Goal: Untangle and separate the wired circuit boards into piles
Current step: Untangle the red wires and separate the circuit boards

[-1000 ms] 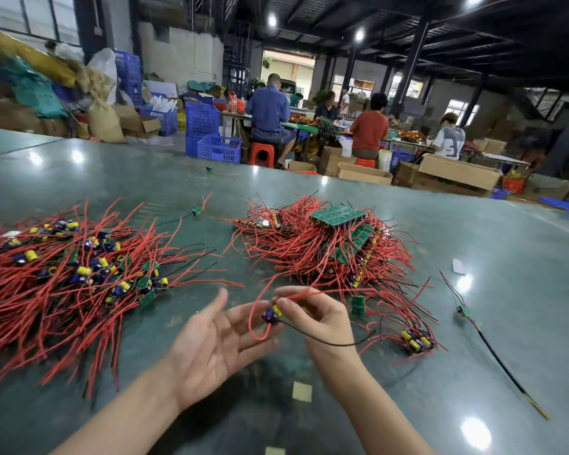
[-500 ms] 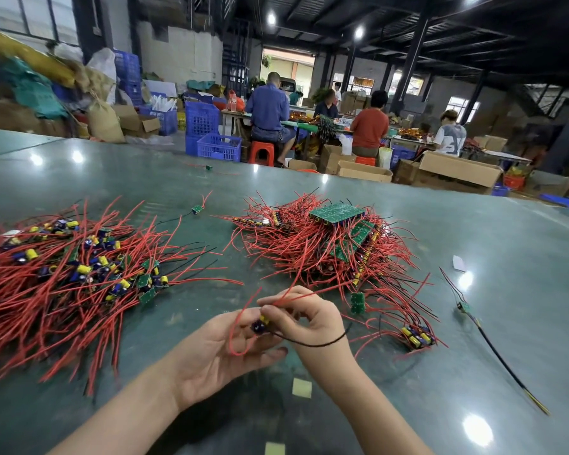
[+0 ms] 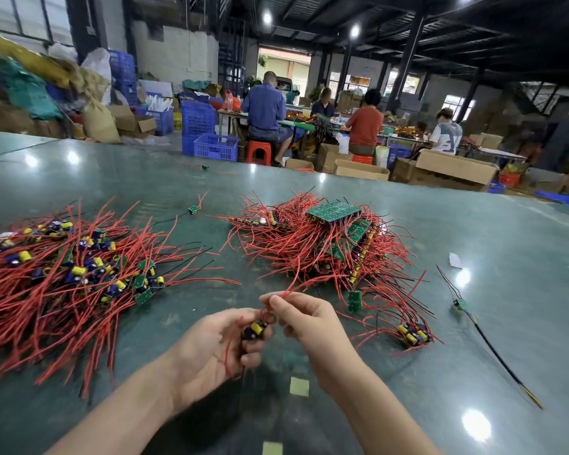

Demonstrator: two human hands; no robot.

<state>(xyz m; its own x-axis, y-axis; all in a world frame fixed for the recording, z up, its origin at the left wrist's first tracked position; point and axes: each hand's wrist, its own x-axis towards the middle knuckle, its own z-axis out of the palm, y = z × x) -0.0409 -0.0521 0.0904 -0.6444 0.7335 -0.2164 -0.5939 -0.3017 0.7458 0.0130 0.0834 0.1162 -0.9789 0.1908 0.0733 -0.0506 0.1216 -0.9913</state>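
Note:
A small circuit board [image 3: 257, 329] with yellow and blue parts sits between my two hands over the green table. My left hand [image 3: 216, 348] curls its fingers around the board. My right hand [image 3: 304, 318] pinches its red wire [image 3: 289, 287], which runs up towards the tangled heap [image 3: 322, 247] of red-wired boards at centre right. A spread pile [image 3: 63, 274] of separated boards with red wires lies at the left. A small cluster of boards [image 3: 413, 333] lies at the heap's near right edge.
A single board with a long black cable [image 3: 493, 346] lies at the right. Loose single boards [image 3: 194, 209] lie farther back on the green table [image 3: 523, 257]. Yellow tape squares [image 3: 299, 386] mark the near surface. People sit working beyond the far edge among boxes and crates.
My left hand has turned from open palm to curled fingers around the small board. My right hand has shifted from the board to pinching its red wire. Both hands drew slightly nearer.

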